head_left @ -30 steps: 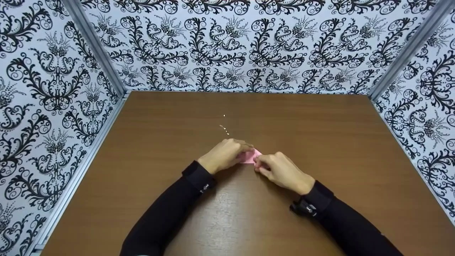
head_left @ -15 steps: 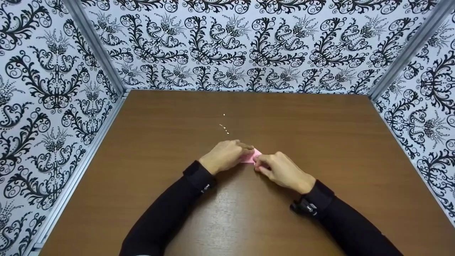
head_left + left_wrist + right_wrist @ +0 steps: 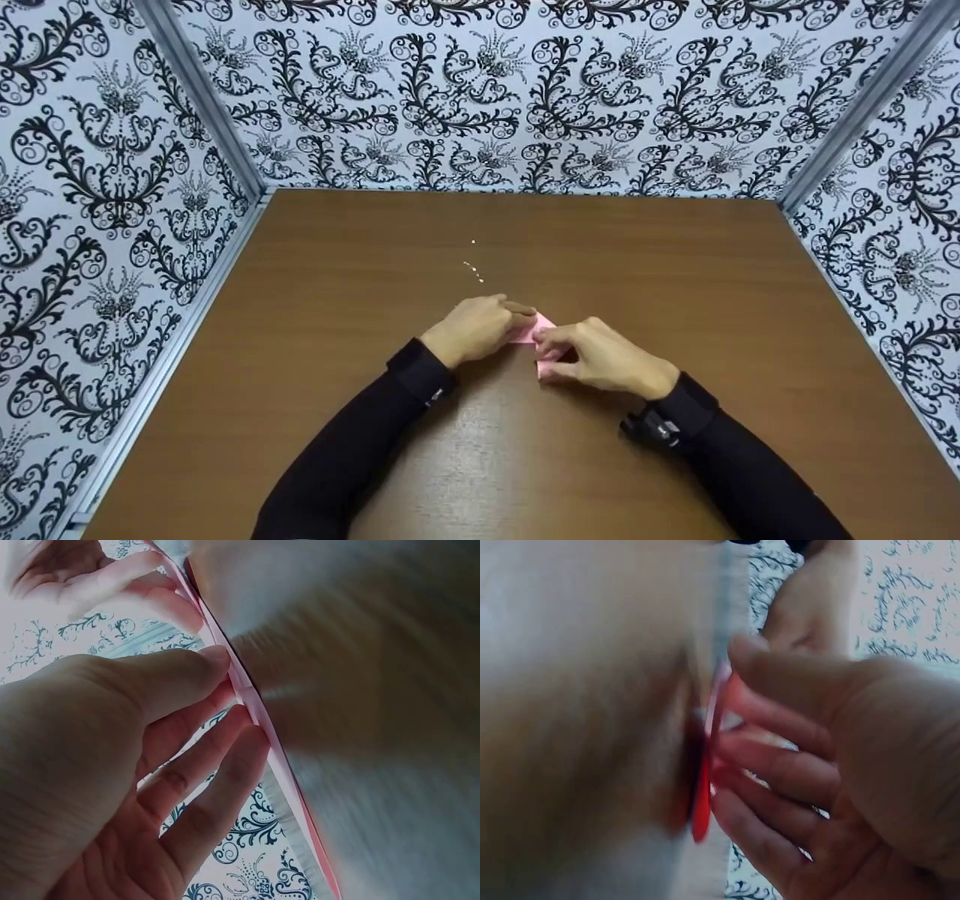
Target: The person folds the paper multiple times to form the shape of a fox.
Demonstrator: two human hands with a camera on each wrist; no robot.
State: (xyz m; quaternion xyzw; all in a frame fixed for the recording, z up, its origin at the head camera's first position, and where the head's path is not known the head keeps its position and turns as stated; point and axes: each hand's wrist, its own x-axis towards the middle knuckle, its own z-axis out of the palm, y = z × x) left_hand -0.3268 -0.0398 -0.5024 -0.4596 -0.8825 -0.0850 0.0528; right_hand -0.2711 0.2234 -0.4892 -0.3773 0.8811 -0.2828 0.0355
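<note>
A small piece of folded pink paper [image 3: 544,324] lies on the table between the two hands, largely covered by fingers. The left hand [image 3: 474,326] presses on its left part; in the left wrist view the thumb and fingertips all touch the same face of the thin pink paper [image 3: 259,709]. At the right part is the right hand [image 3: 611,358], thumb and forefinger spread apart with pink showing between them. In the right wrist view its fingertips rest against the paper [image 3: 707,754], which bulges a little at one end.
Brown wooden table [image 3: 337,255] surrounds the hands. Small bright specks [image 3: 474,270] show on its surface beyond the left hand. Patterned black-and-white panels [image 3: 480,90] with grey metal posts [image 3: 202,97] stand at the back and sides.
The right hand has shifted slightly right and its thumb has moved toward the person, away from the forefinger, uncovering more pink paper. The left hand stays nearly still.
</note>
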